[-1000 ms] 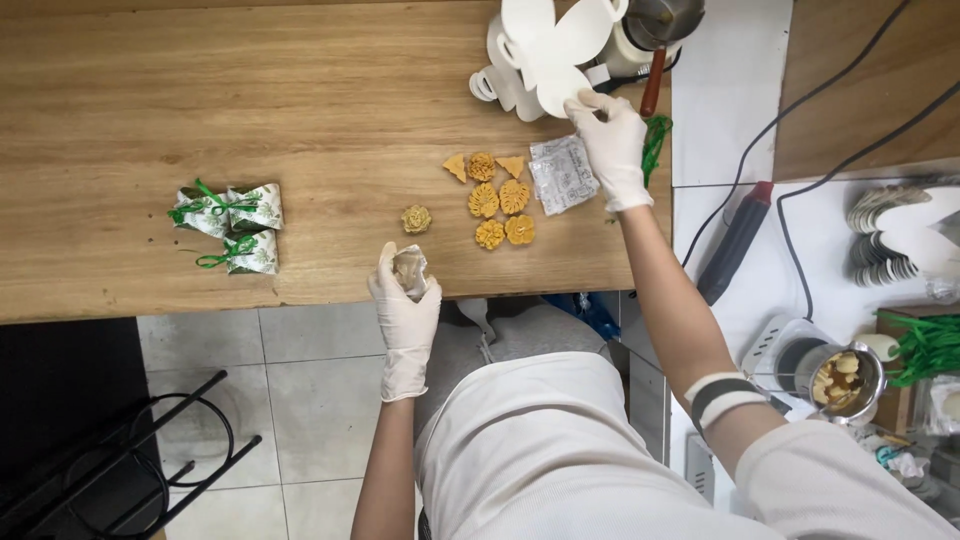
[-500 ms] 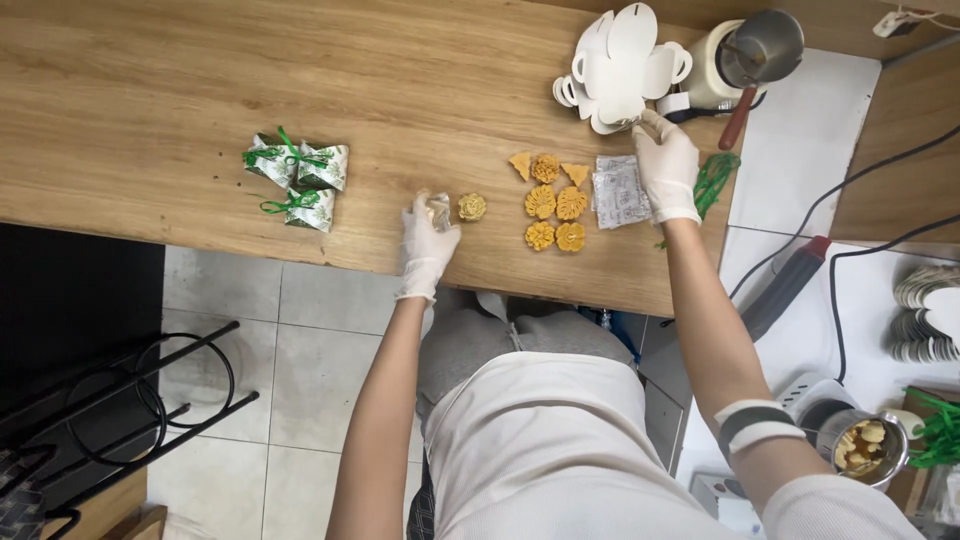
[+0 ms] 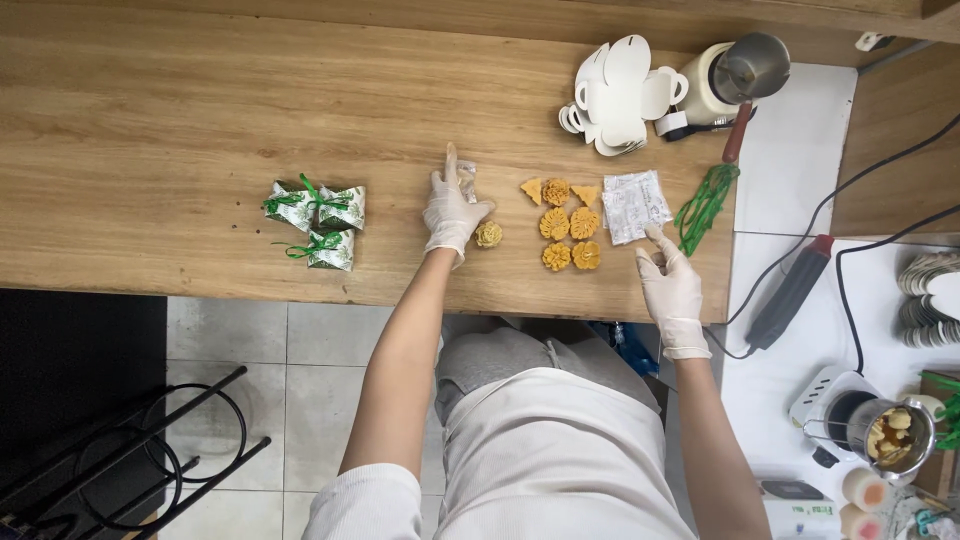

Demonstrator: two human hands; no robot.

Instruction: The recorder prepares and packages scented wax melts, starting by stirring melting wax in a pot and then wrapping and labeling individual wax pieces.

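— Flower-shaped yellow pieces sit in a cluster on the wooden table, between the gloved hands; one more flower piece lies apart, just beside the left hand. What is each hand doing?

— The left hand rests on the table, fingers loosely extended, against a small clear wrapper; whether it grips the wrapper cannot be told. The right hand hovers open near the table edge, grasping nothing, just below the printed sachets.

— And the likely risk?

— A careless sweep of either wrist could probably nudge the lone piece or the cluster toward the near edge; the pieces look fragile, so chipping seems possible.
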